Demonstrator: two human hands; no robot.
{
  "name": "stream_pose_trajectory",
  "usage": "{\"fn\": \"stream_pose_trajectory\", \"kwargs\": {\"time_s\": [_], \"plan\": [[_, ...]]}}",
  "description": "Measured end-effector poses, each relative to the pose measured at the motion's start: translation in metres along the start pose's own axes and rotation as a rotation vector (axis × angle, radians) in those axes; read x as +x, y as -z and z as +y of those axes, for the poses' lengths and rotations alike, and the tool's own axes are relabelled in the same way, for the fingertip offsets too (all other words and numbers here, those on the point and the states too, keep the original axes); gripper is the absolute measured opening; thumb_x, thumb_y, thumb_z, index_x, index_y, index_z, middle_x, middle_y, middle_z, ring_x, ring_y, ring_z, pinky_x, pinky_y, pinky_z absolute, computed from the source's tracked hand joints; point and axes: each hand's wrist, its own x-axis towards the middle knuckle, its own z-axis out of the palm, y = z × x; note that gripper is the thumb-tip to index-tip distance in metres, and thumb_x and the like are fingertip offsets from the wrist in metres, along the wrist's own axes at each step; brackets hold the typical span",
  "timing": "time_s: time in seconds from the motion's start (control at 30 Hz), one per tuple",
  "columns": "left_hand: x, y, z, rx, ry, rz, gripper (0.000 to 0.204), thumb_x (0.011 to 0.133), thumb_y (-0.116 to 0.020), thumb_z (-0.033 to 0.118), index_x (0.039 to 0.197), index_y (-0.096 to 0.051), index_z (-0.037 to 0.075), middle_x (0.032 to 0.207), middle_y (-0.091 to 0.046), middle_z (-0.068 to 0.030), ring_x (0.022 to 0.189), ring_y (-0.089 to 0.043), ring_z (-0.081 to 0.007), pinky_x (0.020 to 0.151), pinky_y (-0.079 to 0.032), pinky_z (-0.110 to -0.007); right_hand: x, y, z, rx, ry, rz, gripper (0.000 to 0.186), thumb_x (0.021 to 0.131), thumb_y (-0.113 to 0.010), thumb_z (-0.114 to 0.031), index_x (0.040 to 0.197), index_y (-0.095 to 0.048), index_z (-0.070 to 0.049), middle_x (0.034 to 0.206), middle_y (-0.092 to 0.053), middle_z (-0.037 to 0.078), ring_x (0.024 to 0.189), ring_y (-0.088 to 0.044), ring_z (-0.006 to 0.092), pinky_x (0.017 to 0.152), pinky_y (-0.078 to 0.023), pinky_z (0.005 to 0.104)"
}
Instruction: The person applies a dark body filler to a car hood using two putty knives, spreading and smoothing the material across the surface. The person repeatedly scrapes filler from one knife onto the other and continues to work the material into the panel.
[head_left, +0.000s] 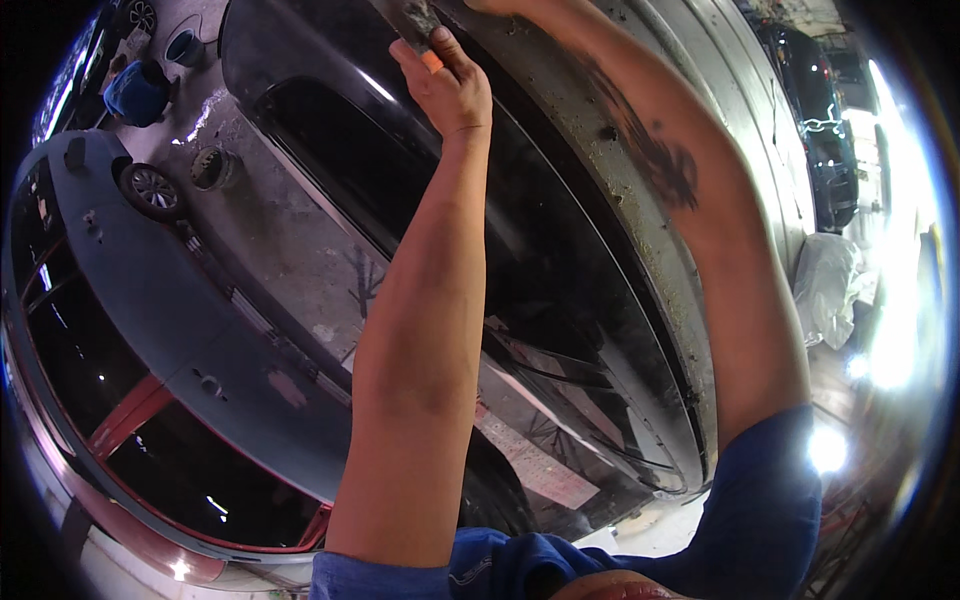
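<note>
My left hand (pixel 450 88) reaches to the top of the view, fingers closed round a scraper-like tool (pixel 413 18). The tool has a flat, dark grey smeared part and an orange spot by my fingers; its far end is cut off. Under that arm lies the glossy black side (pixel 430 190) of a vehicle. My right arm stretches over the vehicle's grey, dirt-specked roof (pixel 600 150), with dark smudges on the forearm. Only a bit of my right hand (pixel 490 5) shows at the top edge; its fingers are out of sight.
To the left stands a grey car (pixel 200 330) with red window frames. Between the vehicles a dirty bucket (pixel 212 168) sits on the concrete floor (pixel 290 215). Farther off, a person in blue (pixel 138 92) is near another bucket (pixel 184 48). Plastic sheeting (pixel 828 290) hangs at the right.
</note>
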Motion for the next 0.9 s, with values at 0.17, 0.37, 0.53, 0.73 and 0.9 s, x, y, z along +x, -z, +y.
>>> {"fn": "stream_pose_trajectory", "kwargs": {"time_s": [0.17,0.37,0.53,0.73,0.9], "plan": [[0.003,0.005,0.0,-0.072,0.013,-0.041,0.04,0.102,-0.049,0.03,0.117,-0.039,-0.006,0.088,-0.063,-0.018,0.079,-0.063,-0.0318,0.075,-0.049,-0.039,-0.092,0.009,-0.012,-0.039,-0.007,-0.216,0.019,0.088,-0.059,-0.009,0.105,-0.07,-0.008,0.091,-0.069,0.013,0.088,-0.066,0.0354,0.077,-0.052,0.0448],[0.0,0.005,0.004,-0.223,0.077,-0.013,0.024,0.099,-0.054,0.02,0.101,-0.041,0.0,0.09,-0.058,-0.0234,0.084,-0.058,-0.0439,0.072,-0.046,-0.047,-0.167,0.024,0.009,0.159,-0.048,0.0,0.017,0.084,-0.061,-0.005,0.099,-0.069,-0.006,0.091,-0.067,0.014,0.089,-0.064,0.0361,0.077,-0.051,0.0456],[0.002,0.002,-0.004,-0.063,-0.086,0.035,0.035,0.101,-0.051,0.029,0.111,-0.044,-0.004,0.075,-0.064,-0.0132,0.07,-0.065,-0.0271,0.066,-0.05,-0.036,-0.049,0.027,0.057,0.054,0.007,0.261,0.018,0.079,-0.061,-0.006,0.095,-0.069,0.0,0.087,-0.067,0.02,0.083,-0.065,0.0393,0.072,-0.052,0.0472],[0.007,-0.002,-0.012,0.106,-0.056,-0.035,0.04,0.1,-0.052,0.027,0.124,-0.046,-0.005,0.097,-0.065,-0.0265,0.087,-0.065,-0.0382,0.075,-0.049,-0.045,0.05,-0.011,0.059,-0.066,0.145,0.205,0.02,0.074,-0.063,-0.012,0.09,-0.071,-0.003,0.09,-0.069,0.021,0.08,-0.066,0.0406,0.07,-0.051,0.0475],[0.006,-0.002,-0.008,-0.069,-0.187,0.108,0.029,0.1,-0.05,0.022,0.104,-0.05,-0.006,0.084,-0.063,-0.0221,0.077,-0.064,-0.0401,0.064,-0.048,-0.05,-0.039,-0.008,0.077,-0.046,0.434,-0.079,0.021,0.074,-0.065,-0.016,0.092,-0.068,-0.006,0.089,-0.07,0.017,0.076,-0.066,0.039,0.067,-0.052,0.0466]]}}
